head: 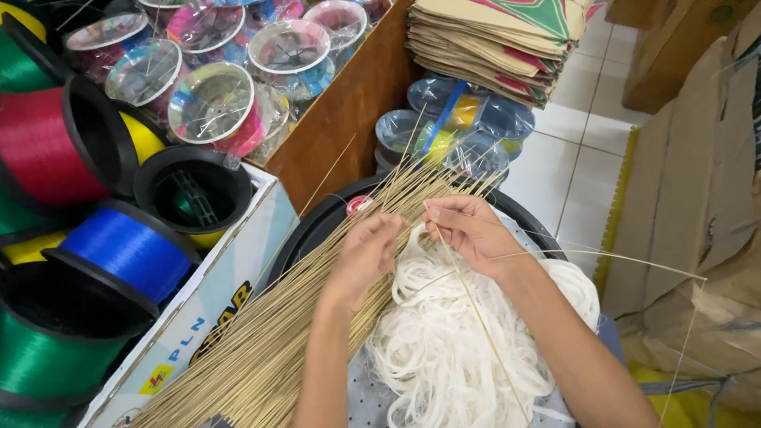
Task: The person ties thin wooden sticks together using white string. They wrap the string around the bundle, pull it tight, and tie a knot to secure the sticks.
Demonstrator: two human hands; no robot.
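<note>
Our left hand point(364, 257) grips the bundle of thin sticks point(271, 348); our right hand point(470, 232) pinches one stick point(483, 327) above white bands point(448, 370).

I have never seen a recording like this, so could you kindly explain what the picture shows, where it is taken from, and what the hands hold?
There is no machine here: a person works with bare hands, filmed by one camera on their head, looking down. The left hand rests on a bundle of thin bamboo sticks across the lap. The right hand pinches a single stick in its fingers. A heap of white bands lies in the lap. To the left, spools of coloured thread fill a box; folded paper kites are stacked above.
</note>
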